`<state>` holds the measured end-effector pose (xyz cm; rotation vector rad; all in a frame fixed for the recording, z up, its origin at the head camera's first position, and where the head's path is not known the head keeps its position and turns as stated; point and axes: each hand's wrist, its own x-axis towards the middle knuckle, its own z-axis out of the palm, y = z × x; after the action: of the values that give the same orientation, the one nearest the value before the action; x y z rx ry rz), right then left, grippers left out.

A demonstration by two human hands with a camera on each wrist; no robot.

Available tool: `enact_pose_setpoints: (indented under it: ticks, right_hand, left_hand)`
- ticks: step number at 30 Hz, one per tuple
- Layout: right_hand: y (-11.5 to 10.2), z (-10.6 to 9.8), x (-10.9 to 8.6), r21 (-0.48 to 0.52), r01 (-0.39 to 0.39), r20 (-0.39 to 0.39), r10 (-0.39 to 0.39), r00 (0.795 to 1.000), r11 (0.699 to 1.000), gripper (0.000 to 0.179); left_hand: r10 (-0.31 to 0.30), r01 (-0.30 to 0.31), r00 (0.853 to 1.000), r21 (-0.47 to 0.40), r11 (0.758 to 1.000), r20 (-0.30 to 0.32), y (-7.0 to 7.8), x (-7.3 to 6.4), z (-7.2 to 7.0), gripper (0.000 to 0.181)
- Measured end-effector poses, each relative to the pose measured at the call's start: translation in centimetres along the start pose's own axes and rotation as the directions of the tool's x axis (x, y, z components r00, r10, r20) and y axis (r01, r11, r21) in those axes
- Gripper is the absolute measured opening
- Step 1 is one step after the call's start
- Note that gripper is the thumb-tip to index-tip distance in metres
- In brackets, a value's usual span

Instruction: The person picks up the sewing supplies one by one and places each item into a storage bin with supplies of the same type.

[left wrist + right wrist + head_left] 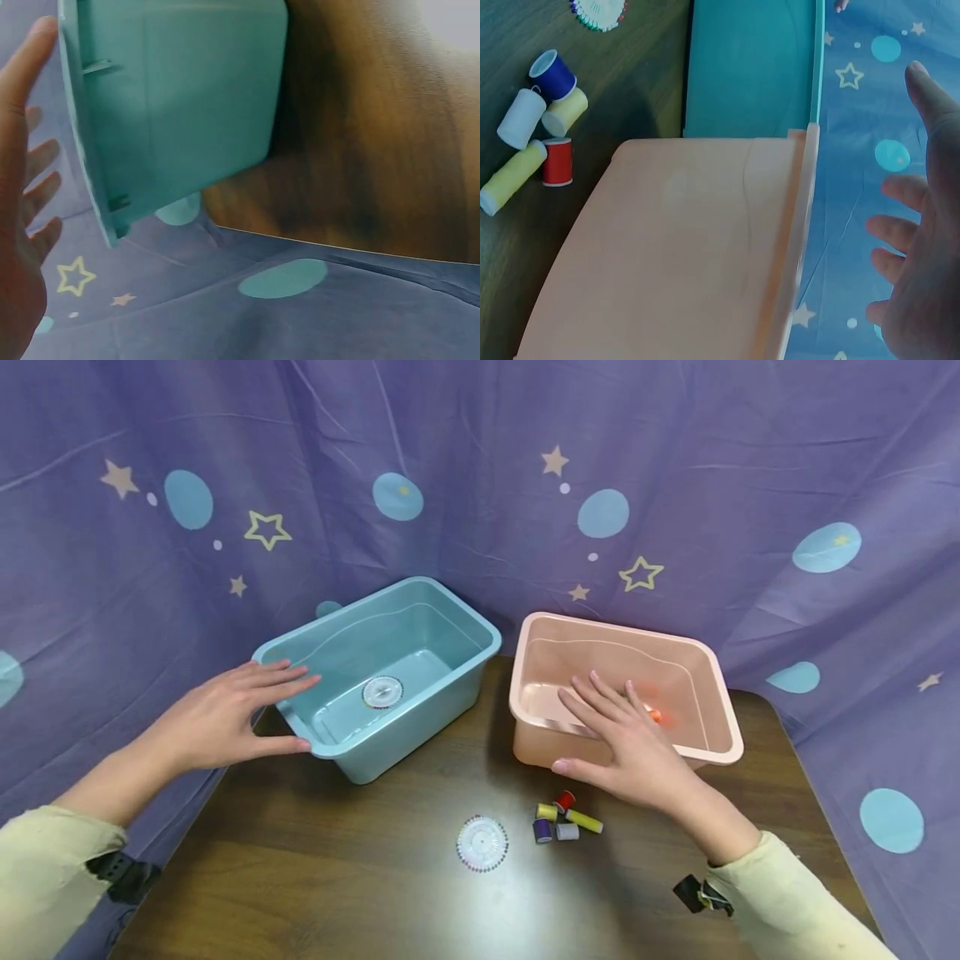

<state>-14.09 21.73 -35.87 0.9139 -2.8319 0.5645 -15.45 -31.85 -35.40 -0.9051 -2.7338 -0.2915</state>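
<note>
My left hand [236,714] is at the near left end of the blue bin [420,727], fingers spread over its rim and the thumb at the rim's corner. Inside that bin lies a round wheel of pins [382,692]. My right hand [630,743] hovers palm down over the near rim of the pink bin [547,743], fingers extended and holding nothing. Partly hidden behind it, something small and bright orange [655,716] shows in the pink bin. In the right wrist view the right hand's fingers [896,232] are apart from the pink bin's rim.
On the wooden table [337,860], a second pin wheel [482,843] lies in front of the bins. Right of it is a cluster of thread spools: a red spool [564,801], a purple spool [542,831], a white spool [567,832] and yellow ones [584,821]. A patterned purple curtain [480,427] hangs behind.
</note>
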Motion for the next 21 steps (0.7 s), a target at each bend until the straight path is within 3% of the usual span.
enact_pose_setpoints:
  ticks: [11,21]
  right_hand:
    - [-1.5,0.8,0.8,0.004,0.074,-0.013,-0.074,0.997,0.997,0.091]
    - [-1.9,1.3,1.0,0.02,0.112,-0.01,-0.111,0.994,0.994,0.092]
  left_hand:
    - [0.037,-0.036,0.994,0.02,0.999,-0.105,-0.7,-2.0,2.1,0.075]
    - [0.052,-0.053,0.984,0.0,0.999,-0.171,-0.9,-2.3,2.7,0.065]
